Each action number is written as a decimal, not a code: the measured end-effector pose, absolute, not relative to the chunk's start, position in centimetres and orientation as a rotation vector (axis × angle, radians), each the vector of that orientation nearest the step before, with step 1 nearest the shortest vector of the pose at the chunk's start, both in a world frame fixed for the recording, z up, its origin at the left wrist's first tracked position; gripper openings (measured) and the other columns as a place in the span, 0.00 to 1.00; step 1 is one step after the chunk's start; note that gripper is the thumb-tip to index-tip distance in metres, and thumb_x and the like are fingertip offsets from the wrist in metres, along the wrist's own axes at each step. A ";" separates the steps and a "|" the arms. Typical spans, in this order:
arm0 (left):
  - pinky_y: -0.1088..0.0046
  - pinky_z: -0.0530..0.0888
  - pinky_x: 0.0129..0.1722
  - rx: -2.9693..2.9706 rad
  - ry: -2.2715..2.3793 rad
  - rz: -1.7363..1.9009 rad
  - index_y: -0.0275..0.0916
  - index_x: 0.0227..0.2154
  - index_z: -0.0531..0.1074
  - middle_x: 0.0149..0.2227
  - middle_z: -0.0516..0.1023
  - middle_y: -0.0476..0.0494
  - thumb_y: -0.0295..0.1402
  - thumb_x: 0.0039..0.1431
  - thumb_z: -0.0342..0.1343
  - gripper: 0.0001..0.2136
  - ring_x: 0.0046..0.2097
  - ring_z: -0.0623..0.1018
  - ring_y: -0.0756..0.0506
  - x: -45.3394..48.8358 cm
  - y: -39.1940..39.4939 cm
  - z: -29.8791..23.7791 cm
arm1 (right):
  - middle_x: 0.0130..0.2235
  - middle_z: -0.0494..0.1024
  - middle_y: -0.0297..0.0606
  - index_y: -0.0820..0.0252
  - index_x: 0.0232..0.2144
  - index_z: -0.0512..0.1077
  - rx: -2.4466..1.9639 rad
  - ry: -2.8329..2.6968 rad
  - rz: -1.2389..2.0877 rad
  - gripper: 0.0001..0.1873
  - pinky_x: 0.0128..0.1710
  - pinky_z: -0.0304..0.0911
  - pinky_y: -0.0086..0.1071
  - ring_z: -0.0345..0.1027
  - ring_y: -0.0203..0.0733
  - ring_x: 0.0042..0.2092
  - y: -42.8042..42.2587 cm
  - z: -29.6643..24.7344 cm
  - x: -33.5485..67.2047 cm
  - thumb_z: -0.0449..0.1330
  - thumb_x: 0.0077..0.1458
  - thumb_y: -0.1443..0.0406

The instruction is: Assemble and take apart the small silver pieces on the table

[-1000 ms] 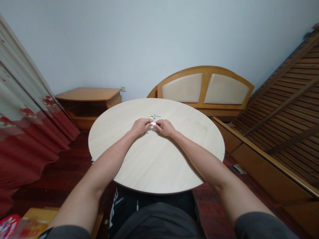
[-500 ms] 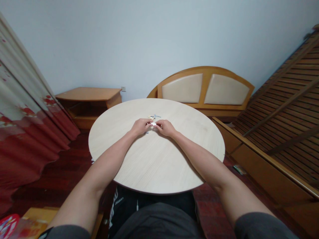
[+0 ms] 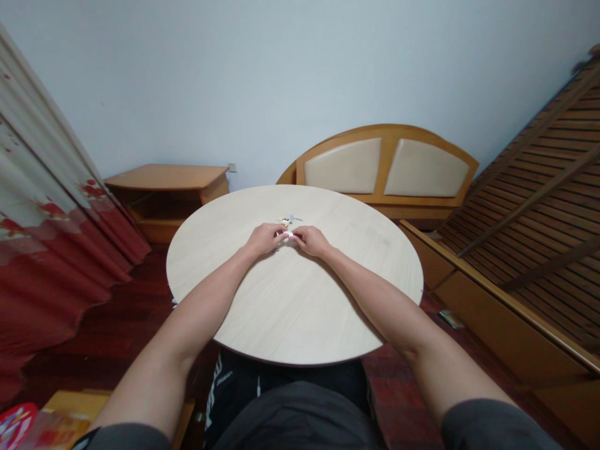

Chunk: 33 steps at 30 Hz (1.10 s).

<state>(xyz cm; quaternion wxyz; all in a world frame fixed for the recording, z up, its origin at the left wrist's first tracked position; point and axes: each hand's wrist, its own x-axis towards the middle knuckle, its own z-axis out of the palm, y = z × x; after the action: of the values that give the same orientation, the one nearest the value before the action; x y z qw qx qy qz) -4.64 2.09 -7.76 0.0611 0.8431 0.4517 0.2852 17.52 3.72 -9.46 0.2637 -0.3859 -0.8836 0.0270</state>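
My left hand and my right hand meet near the middle of a round pale wooden table. Both have their fingers curled and pinch a small white object between them; it is too small to name. Just beyond the fingertips lie a few tiny pieces, one yellowish and one bluish, on the table top. Both forearms stretch across the table from the near edge.
A low wooden cabinet stands at the back left. A headboard with beige pads leans on the wall, and a slatted bed frame leans at the right. A red and cream curtain hangs at the left.
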 end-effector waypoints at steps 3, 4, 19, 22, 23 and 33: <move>0.69 0.73 0.42 2.563 1.362 0.865 0.40 0.46 0.85 0.43 0.88 0.40 0.44 0.71 0.56 0.17 0.41 0.82 0.42 -4.6 2.2 -7.9 | 0.40 0.86 0.46 0.62 0.43 0.83 -1.046 -2.389 0.069 0.15 0.41 0.59 0.32 0.73 0.45 0.39 3.6 -9.4 17.5 0.57 0.70 0.63; 0.69 0.73 0.41 2.568 1.361 0.863 0.40 0.46 0.85 0.43 0.88 0.40 0.44 0.71 0.55 0.17 0.41 0.82 0.42 -4.7 2.3 -7.9 | 0.40 0.86 0.46 0.62 0.42 0.83 -1.047 -2.390 0.067 0.15 0.40 0.58 0.32 0.73 0.45 0.39 3.6 -9.4 17.5 0.57 0.70 0.63; 0.69 0.72 0.42 2.566 1.375 0.843 0.40 0.47 0.85 0.44 0.88 0.40 0.42 0.69 0.57 0.15 0.41 0.82 0.42 -4.7 2.5 -8.1 | 0.40 0.86 0.45 0.61 0.41 0.83 -1.038 -2.391 0.084 0.14 0.40 0.58 0.32 0.74 0.44 0.39 3.3 -9.3 17.6 0.58 0.70 0.63; 0.69 0.73 0.41 2.568 1.372 0.848 0.41 0.47 0.85 0.43 0.88 0.40 0.42 0.69 0.57 0.15 0.40 0.82 0.42 -4.8 2.6 -8.1 | 0.40 0.86 0.45 0.61 0.41 0.83 -1.045 -2.390 0.074 0.14 0.39 0.58 0.32 0.74 0.45 0.39 3.3 -9.3 17.5 0.58 0.70 0.63; 0.69 0.73 0.41 2.566 1.373 0.849 0.41 0.47 0.85 0.42 0.88 0.40 0.42 0.69 0.57 0.15 0.40 0.82 0.42 -4.8 2.6 -8.1 | 0.40 0.86 0.45 0.61 0.41 0.83 -1.049 -2.389 0.071 0.14 0.39 0.58 0.32 0.74 0.45 0.39 3.3 -9.3 17.5 0.57 0.70 0.63; 0.70 0.71 0.40 2.553 1.360 0.825 0.40 0.46 0.85 0.42 0.88 0.40 0.44 0.70 0.57 0.16 0.40 0.81 0.42 -4.7 2.1 -7.6 | 0.43 0.87 0.45 0.61 0.43 0.83 -1.063 -2.400 0.067 0.14 0.41 0.59 0.31 0.76 0.45 0.41 3.5 -9.4 17.5 0.57 0.71 0.63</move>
<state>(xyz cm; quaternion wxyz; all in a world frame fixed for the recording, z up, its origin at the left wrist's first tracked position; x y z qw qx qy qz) -4.67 2.11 -7.61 0.0665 0.8468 0.4512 0.2737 17.53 3.47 -9.41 0.2549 -0.3913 -0.8839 0.0248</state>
